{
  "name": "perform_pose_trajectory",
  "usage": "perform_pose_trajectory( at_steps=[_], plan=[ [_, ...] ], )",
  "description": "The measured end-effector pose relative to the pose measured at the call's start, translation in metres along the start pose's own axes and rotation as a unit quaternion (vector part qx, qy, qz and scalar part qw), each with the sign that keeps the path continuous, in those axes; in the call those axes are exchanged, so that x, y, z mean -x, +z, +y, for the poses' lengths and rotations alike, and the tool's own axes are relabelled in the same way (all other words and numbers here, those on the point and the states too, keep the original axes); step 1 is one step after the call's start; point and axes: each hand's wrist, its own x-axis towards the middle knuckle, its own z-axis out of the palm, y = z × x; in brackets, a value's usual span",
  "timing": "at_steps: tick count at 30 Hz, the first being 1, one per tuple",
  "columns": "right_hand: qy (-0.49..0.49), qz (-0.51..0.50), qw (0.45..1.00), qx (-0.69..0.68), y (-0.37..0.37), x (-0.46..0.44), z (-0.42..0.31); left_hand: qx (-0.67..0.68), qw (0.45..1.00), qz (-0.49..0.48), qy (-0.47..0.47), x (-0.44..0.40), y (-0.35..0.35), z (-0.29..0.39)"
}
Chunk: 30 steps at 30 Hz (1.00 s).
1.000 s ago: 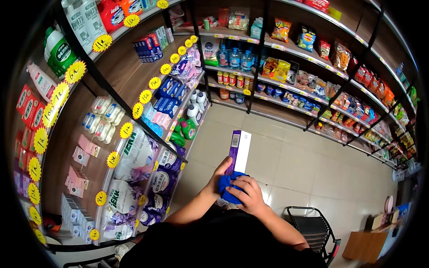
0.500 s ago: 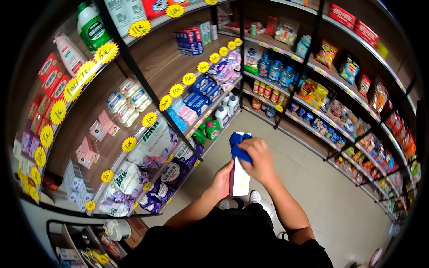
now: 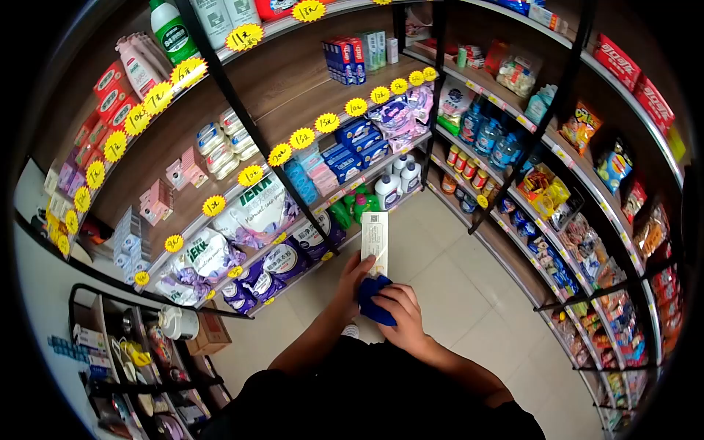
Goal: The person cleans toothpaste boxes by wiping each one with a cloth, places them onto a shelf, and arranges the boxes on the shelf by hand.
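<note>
A long narrow box (image 3: 375,238) points away from me, with a pale printed face and a small square code near its far end. My left hand (image 3: 353,281) is closed round its near part from the left, the thumb on the pale face. Bunched in my right hand (image 3: 400,312) is a blue cloth (image 3: 375,299), pressed against the box's near end. The cloth hides that end of the box, and the two hands are close together.
Shelves with detergent bags (image 3: 260,205), toothpaste boxes (image 3: 343,60) and white bottles (image 3: 388,189) stand at the left and ahead. Snack shelves (image 3: 579,249) curve along the right. A low rack (image 3: 132,374) and a cardboard box (image 3: 210,334) are at the lower left.
The box now shows a pale printed face instead of the plain white one. My right hand and the cloth have moved from its far end to its near end. The view has swung left.
</note>
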Motion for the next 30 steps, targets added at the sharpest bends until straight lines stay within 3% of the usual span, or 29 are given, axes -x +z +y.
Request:
perform_pose_trajectory(
  at_steps=[3,7,9,13,19,23,25,30],
  plan=[
    [-0.026,0.016,0.999,-0.031,-0.003,0.013,0.012,0.059,0.998,-0.008,-0.028,-0.001,-0.008,-0.008],
    [-0.078,-0.009,0.996,-0.031,-0.010,0.012,0.018,0.022,0.999,0.005,0.044,0.006,-0.002,-0.012],
    [-0.096,-0.030,0.994,-0.046,-0.009,0.001,0.018,0.103,0.994,-0.019,0.028,0.011,0.000,-0.010],
    [-0.006,0.005,1.000,-0.022,-0.013,-0.041,0.018,0.122,0.989,-0.077,0.040,0.016,-0.013,-0.010],
    [0.040,0.132,0.990,0.019,-0.014,-0.114,0.038,0.065,0.996,-0.058,-0.004,0.027,-0.017,-0.003],
    [-0.014,0.067,0.997,0.046,-0.002,-0.104,0.021,0.052,0.997,-0.041,0.037,0.030,-0.015,0.019],
    [-0.021,-0.013,0.999,0.022,0.006,-0.080,0.006,0.063,0.995,-0.043,0.068,0.023,-0.019,0.028],
    [-0.022,-0.102,0.993,-0.053,0.018,-0.038,-0.018,0.050,0.992,-0.014,0.118,0.014,-0.055,0.045]
  ],
)
